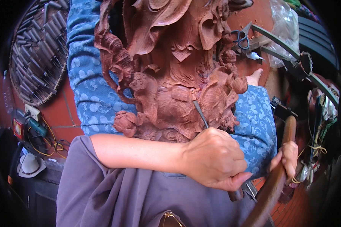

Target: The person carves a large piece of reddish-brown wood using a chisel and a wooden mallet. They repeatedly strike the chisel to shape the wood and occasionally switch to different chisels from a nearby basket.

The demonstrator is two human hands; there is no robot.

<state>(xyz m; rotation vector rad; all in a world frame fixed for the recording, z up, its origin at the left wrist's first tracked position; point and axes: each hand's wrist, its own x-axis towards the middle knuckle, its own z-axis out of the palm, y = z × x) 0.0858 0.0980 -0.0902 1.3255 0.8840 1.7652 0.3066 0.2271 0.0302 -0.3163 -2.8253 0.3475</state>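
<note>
A large reddish-brown wood carving (170,102), cut with folds, animals and round shapes, rests between my blue-patterned trouser legs. My left hand (214,159) reaches across my body, closed around a carving chisel (201,113). The chisel's blade tip touches the carving's lower middle; the butt of its handle shows below my fist. On the right, my right hand (286,159) wraps round a long curved wooden club (272,185). The club slants from beyond that hand down toward the lower edge, its lower end close to the chisel handle. My right forearm is hidden.
A round woven basket (45,96) full of wooden-handled chisels stands at far left. Below it are a power socket (32,112) and cables (55,145). To the right lie scissors (243,38), a white-tipped tube (255,56), a clear plastic bag (284,30) and dark metal bars (276,39).
</note>
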